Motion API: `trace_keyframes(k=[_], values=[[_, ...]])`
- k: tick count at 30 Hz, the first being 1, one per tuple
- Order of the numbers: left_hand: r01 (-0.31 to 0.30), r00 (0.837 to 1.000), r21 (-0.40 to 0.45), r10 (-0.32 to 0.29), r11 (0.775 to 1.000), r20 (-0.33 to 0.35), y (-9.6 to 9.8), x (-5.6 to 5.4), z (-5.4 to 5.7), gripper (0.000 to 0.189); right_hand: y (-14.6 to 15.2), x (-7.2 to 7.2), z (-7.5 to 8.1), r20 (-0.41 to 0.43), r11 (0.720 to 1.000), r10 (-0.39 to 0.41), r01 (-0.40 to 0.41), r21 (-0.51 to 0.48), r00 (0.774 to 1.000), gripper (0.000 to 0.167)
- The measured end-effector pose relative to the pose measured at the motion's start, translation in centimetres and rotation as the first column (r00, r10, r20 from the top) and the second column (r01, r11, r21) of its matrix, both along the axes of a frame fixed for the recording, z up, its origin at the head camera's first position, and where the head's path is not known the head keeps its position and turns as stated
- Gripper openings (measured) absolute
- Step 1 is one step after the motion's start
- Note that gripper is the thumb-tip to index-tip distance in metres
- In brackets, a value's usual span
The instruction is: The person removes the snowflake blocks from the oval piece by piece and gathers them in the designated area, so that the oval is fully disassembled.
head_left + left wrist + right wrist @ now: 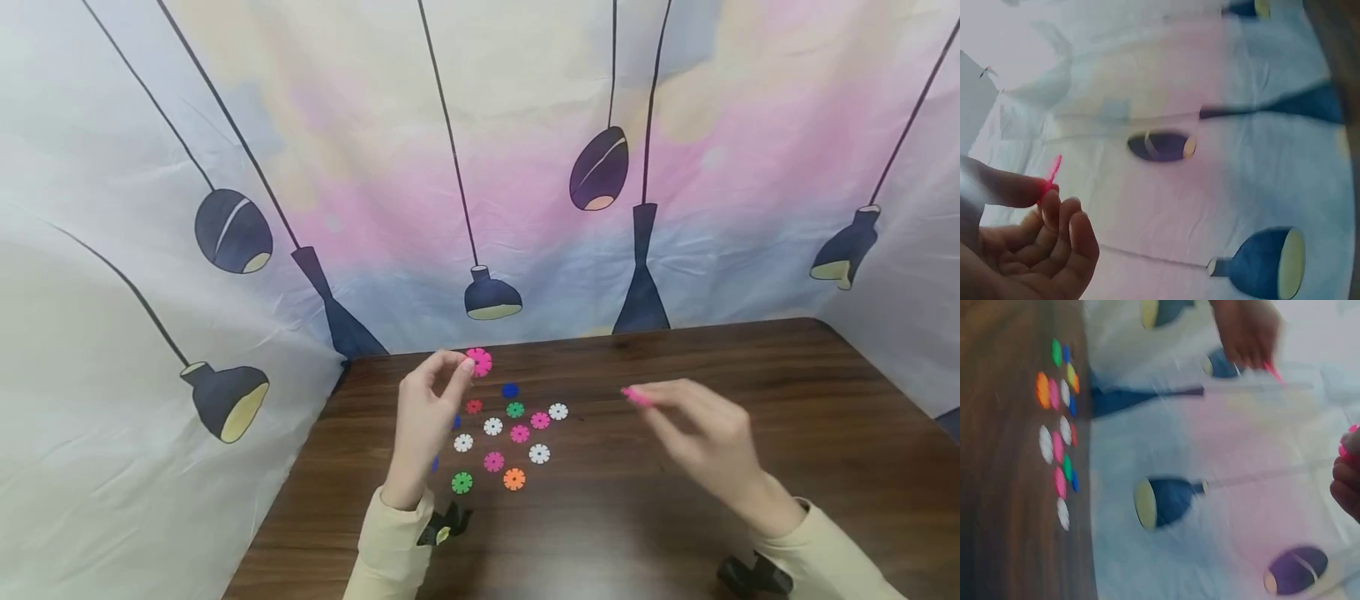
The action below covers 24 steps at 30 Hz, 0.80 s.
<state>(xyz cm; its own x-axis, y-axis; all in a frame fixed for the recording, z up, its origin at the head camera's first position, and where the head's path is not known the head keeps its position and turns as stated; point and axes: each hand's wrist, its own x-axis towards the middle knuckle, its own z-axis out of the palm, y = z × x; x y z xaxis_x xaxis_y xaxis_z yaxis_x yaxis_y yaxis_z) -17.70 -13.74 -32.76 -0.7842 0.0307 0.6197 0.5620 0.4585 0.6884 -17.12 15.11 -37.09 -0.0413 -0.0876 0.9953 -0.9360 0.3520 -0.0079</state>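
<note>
My left hand [429,417] pinches a pink notched disc [480,362] between thumb and forefinger, held up above the table with its flat face toward the head camera. In the left wrist view that pink disc [1054,175] appears edge-on, the other fingers curled below. To the right, my right hand [705,425] pinches a second pink disc [636,397], tilted nearly edge-on in the head view. The right wrist view catches this disc [1349,442] at its right edge. The two hands are apart, with scattered discs on the table between and below them.
Several notched discs lie on the brown wooden table [750,500], among them a green disc [462,482], an orange disc [513,479], a white disc [539,454] and a blue disc [510,390]. Behind the table hangs a curtain [540,250] printed with lamps.
</note>
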Motion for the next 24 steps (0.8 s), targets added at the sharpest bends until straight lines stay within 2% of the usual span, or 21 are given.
trace_keyframes(k=[2, 3, 8, 12, 16, 19, 21, 24], values=[[-0.026, 1.0, 0.0, 0.026, 1.0, -0.005, -0.6, -0.2, 0.1, 0.017, 0.7, 0.0, 0.4, 0.074, 0.998, 0.002, 0.002, -0.061, 0.997, 0.029], [-0.014, 1.0, -0.019, 0.014, 1.0, 0.005, -0.7, -0.4, 0.0, 0.018, 1.0, 0.0, 0.5, 0.105, 0.997, 0.0, 0.008, -0.075, 0.994, 0.029], [0.074, 0.993, -0.131, -0.062, 0.989, 0.097, 0.2, -1.5, -1.2, 0.018, 1.0, -0.2, 0.6, 0.15, 0.998, 0.005, 0.005, -0.068, 0.989, 0.033], [0.157, 0.97, -0.21, -0.11, 0.965, 0.219, 1.8, -2.9, -2.6, 0.016, 1.1, -0.3, 0.7, 0.169, 0.998, -0.007, 0.017, -0.06, 0.986, 0.034], [0.241, 0.935, -0.298, -0.139, 0.924, 0.325, 3.9, -4.8, -4.6, 0.017, 1.4, -0.4, 0.8, 0.2, 0.997, -0.041, 0.052, -0.051, 0.979, 0.032], [0.302, 0.906, -0.352, -0.152, 0.886, 0.395, 5.2, -6.0, -6.3, 0.014, 1.4, -0.3, 0.7, 0.214, 0.997, -0.048, 0.059, -0.047, 0.976, 0.02], [0.341, 0.886, -0.39, -0.153, 0.855, 0.439, 5.8, -6.7, -7.5, 0.014, 1.3, -0.3, 0.6, 0.222, 0.998, -0.039, 0.05, -0.047, 0.974, 0.013], [0.376, 0.865, -0.451, -0.132, 0.81, 0.483, 6.5, -7.5, -9.0, 0.015, 1.2, -0.4, 0.2, 0.234, 0.998, -0.032, 0.043, -0.038, 0.972, 0.017]])
